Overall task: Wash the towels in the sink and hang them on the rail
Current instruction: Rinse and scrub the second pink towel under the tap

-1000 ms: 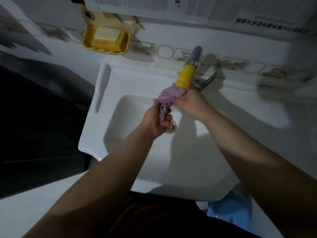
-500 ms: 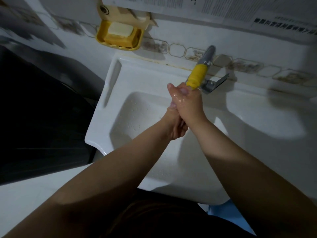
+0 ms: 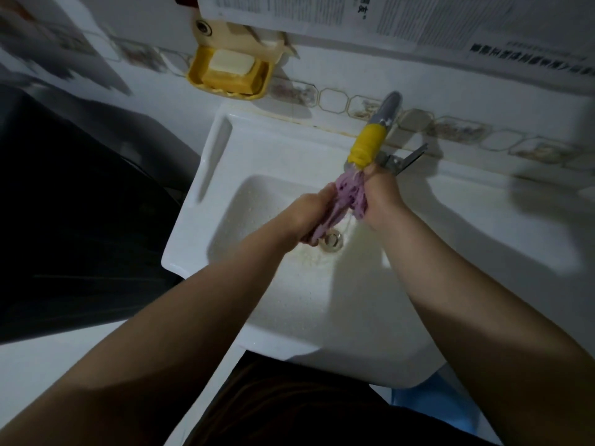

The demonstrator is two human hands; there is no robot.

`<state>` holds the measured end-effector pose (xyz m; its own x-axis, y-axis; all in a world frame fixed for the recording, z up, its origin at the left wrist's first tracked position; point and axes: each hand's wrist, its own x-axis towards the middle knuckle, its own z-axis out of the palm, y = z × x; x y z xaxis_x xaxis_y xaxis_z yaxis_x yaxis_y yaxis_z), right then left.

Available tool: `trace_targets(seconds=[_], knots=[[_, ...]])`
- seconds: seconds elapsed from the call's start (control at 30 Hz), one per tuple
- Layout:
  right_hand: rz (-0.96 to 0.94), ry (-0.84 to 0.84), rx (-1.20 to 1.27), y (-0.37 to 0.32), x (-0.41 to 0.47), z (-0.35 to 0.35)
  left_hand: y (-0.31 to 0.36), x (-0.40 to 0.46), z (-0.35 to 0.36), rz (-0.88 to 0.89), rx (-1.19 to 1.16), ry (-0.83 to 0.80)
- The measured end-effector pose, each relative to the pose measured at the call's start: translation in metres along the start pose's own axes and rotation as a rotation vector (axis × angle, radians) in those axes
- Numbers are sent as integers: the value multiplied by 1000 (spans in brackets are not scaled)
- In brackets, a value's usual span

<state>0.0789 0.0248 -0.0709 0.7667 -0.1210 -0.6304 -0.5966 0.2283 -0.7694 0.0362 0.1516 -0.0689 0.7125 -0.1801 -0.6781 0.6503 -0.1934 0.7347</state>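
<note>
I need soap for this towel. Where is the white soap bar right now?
In the head view, the white soap bar lies in the yellow plastic soap dish on the tiled wall, above the white sink's back left corner, left of the yellow-tipped tap.

**Around the Wash Place**

A yellow soap dish [image 3: 229, 75] hangs on the wall. A pale bar of soap [image 3: 230, 61] lies in it. Sheets of printed paper [image 3: 289, 11] are stuck on the wall above the dish. A row of small picture tiles [image 3: 457, 130] runs along the wall. A blue thing [image 3: 434, 403] peeks out low down on the right. It is too hidden to tell what it is.
</note>
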Motion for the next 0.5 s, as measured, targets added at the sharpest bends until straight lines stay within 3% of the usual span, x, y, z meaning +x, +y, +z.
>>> trace_targets(seconds=[0.13,0.27,0.37,0.5], knots=[[-38,-108,-284,-8,-5,-28,6,3,-32,133,98,-10],[-25,-274,-560,-13,-21,-50,26,15,-47,68,-25,-54],[152,-372,-496,-8,-32,-67,47,20,-33,-58,-203,-166],[300,-326,-216,0,-42,-88,52,23,-1,-163,-313,-287]])
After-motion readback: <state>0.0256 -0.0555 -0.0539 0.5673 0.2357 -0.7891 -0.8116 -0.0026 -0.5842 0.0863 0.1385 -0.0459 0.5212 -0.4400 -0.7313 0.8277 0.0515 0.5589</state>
